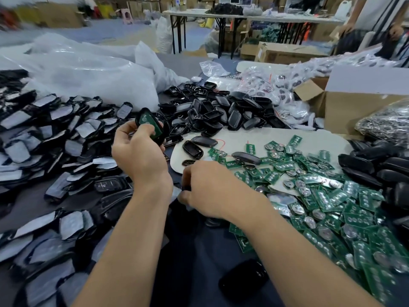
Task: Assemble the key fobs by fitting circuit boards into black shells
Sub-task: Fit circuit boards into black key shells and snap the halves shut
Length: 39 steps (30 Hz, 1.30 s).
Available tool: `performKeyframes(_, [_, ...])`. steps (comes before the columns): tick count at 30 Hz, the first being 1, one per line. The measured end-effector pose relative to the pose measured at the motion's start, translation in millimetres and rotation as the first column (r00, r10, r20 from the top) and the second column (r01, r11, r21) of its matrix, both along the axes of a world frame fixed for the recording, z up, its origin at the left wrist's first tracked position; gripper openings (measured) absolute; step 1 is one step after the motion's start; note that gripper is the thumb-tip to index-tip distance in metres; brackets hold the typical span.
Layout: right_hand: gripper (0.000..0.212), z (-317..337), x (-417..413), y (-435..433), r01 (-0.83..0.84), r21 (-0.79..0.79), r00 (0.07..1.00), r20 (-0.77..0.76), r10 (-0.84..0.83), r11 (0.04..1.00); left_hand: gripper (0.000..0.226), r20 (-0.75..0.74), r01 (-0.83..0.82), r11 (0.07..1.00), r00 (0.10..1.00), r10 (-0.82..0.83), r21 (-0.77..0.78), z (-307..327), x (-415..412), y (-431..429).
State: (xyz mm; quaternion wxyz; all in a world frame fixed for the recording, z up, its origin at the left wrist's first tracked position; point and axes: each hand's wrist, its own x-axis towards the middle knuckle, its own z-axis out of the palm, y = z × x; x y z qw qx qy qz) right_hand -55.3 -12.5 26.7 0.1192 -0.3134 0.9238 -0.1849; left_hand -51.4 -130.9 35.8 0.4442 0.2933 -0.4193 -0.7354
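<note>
Here a black shell (142, 111) holding a circuit board (156, 129) is gripped by the left hand (138, 151); the state of the right hand (207, 191) cannot be told.

Dark cloth-covered table (26, 204). Left: heap of black shells faced with grey film (44, 140). Back centre: pile of glossy black shell halves (221, 111). Right: beige card sheet (287, 138), with green circuit boards (321, 196) scattered on it and past its near edge. Rear: big clear plastic bags (88, 74), brown cardboard box (354, 107).

Big clear plastic bag (88, 78) far left. Open cardboard box (354, 107) right. Small zip bags (261, 83) between. Folding table (221, 14) far back.
</note>
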Motion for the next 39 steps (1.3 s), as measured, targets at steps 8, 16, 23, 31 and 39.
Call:
performKeyframes(8, [0.014, 8, 17, 27, -0.015, -0.091, 1.000, -0.001, 0.015, 0.996, 0.016, 0.046, 0.040, 0.999, 0.998, -0.039, -0.009, -3, 1, 6])
performKeyframes(16, [0.014, 1, 8, 58, 0.392, -0.628, 0.920, 0.247, -0.305, 0.672, 0.014, 0.103, 0.134, 0.986, 0.987, -0.124, -0.096, -9, -2, 21])
performKeyframes(23, [0.018, -16, 8, 119, 0.707, -0.653, 0.707, 0.642, -0.298, 0.271, 0.014, 0.270, 0.549, 0.807, 0.828, -0.491, -0.216, -23, 1, 76])
performKeyframes(31, [0.025, -22, 1, 128, 0.679, -0.700, 0.730, 0.609, -0.310, 0.223, 0.035, 0.459, 0.771, 0.600, 0.622, -0.634, -0.215, -30, 2, 105])
performKeyframes(39, [0.012, -27, 0, 130, 0.581, -0.702, 0.800, 0.399, -0.448, 0.412, 0.029, 0.480, 0.806, 0.525, 0.587, -0.651, -0.274, -32, 6, 105])
